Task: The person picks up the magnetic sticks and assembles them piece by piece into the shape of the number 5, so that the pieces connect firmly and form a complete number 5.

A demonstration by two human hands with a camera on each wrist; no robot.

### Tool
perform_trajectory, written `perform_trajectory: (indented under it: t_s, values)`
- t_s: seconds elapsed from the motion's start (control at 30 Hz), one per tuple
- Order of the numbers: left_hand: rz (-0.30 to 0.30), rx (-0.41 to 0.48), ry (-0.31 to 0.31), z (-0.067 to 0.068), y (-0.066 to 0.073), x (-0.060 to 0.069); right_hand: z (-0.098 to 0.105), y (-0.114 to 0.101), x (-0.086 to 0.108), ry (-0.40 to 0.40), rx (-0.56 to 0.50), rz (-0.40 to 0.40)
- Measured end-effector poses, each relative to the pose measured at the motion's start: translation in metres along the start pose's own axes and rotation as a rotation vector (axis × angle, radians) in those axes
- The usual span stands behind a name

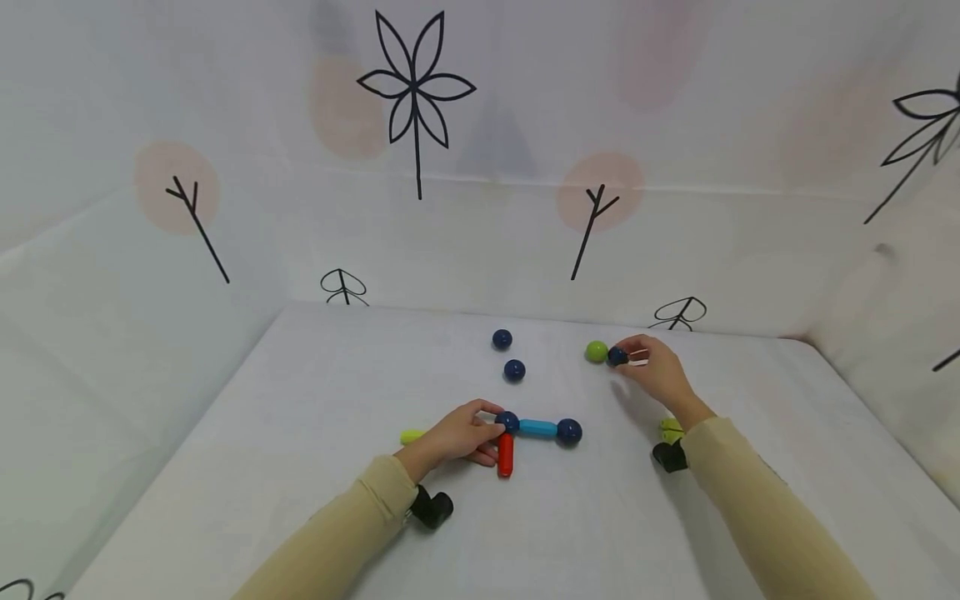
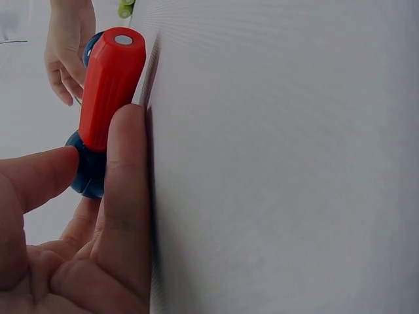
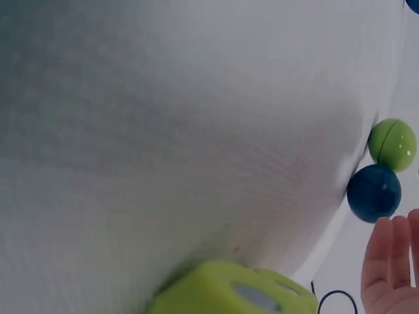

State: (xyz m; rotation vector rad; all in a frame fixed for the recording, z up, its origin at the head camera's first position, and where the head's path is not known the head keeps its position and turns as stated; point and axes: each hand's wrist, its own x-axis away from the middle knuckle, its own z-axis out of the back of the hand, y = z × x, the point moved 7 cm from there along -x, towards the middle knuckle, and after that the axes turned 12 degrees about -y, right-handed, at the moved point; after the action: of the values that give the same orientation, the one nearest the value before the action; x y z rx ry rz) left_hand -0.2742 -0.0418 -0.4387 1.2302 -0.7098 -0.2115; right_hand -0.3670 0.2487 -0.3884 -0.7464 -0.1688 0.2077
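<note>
My left hand (image 1: 461,432) pinches a dark blue ball (image 1: 508,422) between thumb and fingers, low over the white table. Joined to that ball are a red rod (image 1: 506,457), pointing toward me, and a light blue rod (image 1: 537,428), running right to another dark blue ball (image 1: 569,432). The left wrist view shows the red rod (image 2: 111,91) close up, its end a silvery disc. Farther back on the right, my right hand (image 1: 656,371) holds a dark blue ball (image 1: 617,356) at its fingertips. This ball touches a green ball (image 3: 393,145).
Two loose dark blue balls, a rear one (image 1: 502,339) and a nearer one (image 1: 514,371), lie toward the back middle. A yellow-green rod (image 1: 412,436) shows behind my left hand. Yellow-green pieces (image 1: 671,429) lie beside my right wrist. A patterned white cloth (image 1: 480,242) rises behind the table.
</note>
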Motion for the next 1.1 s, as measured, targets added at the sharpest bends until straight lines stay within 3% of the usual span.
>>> perform_trajectory:
  t_s: [0.4,0.57,0.77,1.1]
  values:
    - [-0.008,0.000,0.004,0.001,-0.002,-0.004,-0.002,0.006,0.001,-0.113,0.011,-0.081]
    - [-0.010,-0.001,0.003,0.001,-0.002,-0.003,-0.009,0.008,0.004,-0.195,0.011,-0.105]
    - [-0.005,-0.001,0.006,0.001,-0.003,-0.005,-0.018,0.006,0.009,-0.239,0.023,-0.064]
    - [-0.010,0.010,0.011,0.001,-0.003,-0.005,-0.029,-0.010,0.026,-0.222,0.057,0.016]
